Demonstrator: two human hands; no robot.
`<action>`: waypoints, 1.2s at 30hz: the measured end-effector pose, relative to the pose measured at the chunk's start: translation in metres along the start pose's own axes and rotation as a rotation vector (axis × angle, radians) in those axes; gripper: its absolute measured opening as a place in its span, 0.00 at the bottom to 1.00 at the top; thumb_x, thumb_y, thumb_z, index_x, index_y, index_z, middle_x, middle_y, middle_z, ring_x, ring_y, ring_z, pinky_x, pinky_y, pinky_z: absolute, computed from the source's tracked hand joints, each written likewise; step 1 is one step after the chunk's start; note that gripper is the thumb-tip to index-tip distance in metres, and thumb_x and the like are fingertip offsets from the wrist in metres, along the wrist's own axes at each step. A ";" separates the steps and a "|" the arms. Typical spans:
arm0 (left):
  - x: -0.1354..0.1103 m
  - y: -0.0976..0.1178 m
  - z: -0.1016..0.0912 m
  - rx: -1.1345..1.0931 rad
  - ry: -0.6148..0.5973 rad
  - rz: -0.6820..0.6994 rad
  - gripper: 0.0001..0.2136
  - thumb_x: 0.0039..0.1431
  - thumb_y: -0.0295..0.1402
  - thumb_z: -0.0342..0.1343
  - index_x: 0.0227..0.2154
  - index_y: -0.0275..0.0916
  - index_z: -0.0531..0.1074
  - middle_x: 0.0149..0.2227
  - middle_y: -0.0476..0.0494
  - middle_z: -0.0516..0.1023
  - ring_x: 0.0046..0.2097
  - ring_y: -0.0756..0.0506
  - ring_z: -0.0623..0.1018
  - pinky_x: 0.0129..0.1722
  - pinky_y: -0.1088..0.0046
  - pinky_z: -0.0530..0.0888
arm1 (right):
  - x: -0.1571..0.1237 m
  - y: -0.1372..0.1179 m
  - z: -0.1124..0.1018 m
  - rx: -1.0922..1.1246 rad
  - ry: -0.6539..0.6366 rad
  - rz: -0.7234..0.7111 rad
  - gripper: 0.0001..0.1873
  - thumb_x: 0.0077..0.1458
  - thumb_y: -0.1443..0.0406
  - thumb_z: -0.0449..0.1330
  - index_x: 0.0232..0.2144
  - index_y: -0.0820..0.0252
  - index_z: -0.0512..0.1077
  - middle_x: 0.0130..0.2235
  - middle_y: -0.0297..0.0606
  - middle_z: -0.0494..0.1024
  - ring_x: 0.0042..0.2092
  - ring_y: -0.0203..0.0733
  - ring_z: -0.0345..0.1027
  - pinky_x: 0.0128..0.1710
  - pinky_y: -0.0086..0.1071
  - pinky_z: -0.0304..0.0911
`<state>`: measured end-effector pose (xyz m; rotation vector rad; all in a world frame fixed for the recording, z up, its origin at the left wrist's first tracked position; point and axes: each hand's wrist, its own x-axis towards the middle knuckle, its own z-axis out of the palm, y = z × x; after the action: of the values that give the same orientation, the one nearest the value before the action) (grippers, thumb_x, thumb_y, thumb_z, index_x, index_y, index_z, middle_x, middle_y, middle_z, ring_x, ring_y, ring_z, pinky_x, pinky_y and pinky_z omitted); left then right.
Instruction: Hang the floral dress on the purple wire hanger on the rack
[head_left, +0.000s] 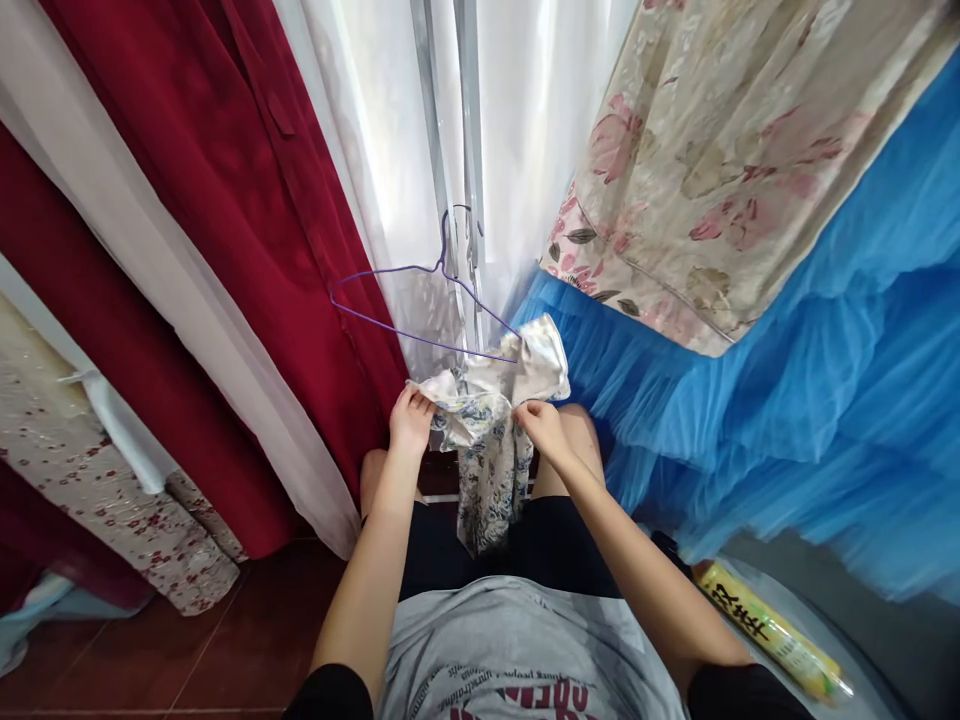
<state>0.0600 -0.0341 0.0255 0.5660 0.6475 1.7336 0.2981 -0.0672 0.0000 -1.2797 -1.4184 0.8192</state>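
Note:
A small white garment with a blue floral print hangs down between my knees. My left hand is closed on its left upper edge. My right hand pinches its right upper edge. The garment's right shoulder is draped over one end of a thin purple wire hanger. The hanger's hook is caught on a metal window bar in front of me. The hanger's left end is bare.
A dark red curtain and white sheer fabric hang on the left. Blue tulle and a beige floral cloth fill the right. A yellow-green wrapped roll lies at lower right. Red tiled floor shows at lower left.

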 end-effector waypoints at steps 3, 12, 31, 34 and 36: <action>-0.027 -0.003 0.024 0.244 -0.246 0.025 0.07 0.59 0.34 0.65 0.31 0.36 0.73 0.32 0.46 0.76 0.35 0.48 0.76 0.39 0.73 0.72 | -0.005 0.003 -0.008 -0.067 -0.182 0.029 0.10 0.38 0.64 0.70 0.25 0.61 0.75 0.24 0.32 0.74 0.27 0.38 0.65 0.28 0.30 0.59; -0.071 -0.007 0.063 0.972 -0.830 0.213 0.16 0.67 0.48 0.54 0.45 0.41 0.74 0.44 0.43 0.74 0.49 0.43 0.74 0.55 0.64 0.70 | -0.027 -0.052 -0.002 0.296 -0.445 -0.114 0.21 0.61 0.50 0.60 0.42 0.62 0.78 0.40 0.39 0.80 0.46 0.47 0.72 0.52 0.41 0.66; -0.056 0.102 0.010 1.505 -0.818 0.450 0.23 0.68 0.47 0.52 0.21 0.37 0.72 0.25 0.48 0.70 0.31 0.47 0.70 0.34 0.71 0.66 | 0.147 -0.127 -0.080 0.279 -0.310 -0.071 0.11 0.39 0.62 0.71 0.25 0.60 0.74 0.23 0.33 0.74 0.29 0.40 0.67 0.31 0.32 0.64; -0.037 0.135 -0.001 1.580 -0.725 0.645 0.22 0.67 0.45 0.55 0.19 0.39 0.73 0.24 0.47 0.74 0.32 0.46 0.73 0.40 0.68 0.68 | 0.150 -0.123 -0.048 0.209 -0.352 -0.074 0.16 0.43 0.58 0.71 0.19 0.57 0.67 0.17 0.27 0.61 0.23 0.34 0.56 0.25 0.29 0.57; -0.026 0.153 -0.013 1.630 -0.659 0.739 0.20 0.65 0.45 0.58 0.20 0.40 0.74 0.25 0.47 0.77 0.32 0.45 0.74 0.44 0.66 0.69 | 0.148 -0.117 -0.035 0.251 -0.431 -0.093 0.16 0.45 0.57 0.70 0.21 0.57 0.68 0.19 0.27 0.63 0.24 0.33 0.57 0.26 0.28 0.57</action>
<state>-0.0501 -0.0927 0.1182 2.5981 1.3715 1.0843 0.3098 0.0470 0.1535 -0.8700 -1.6339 1.2169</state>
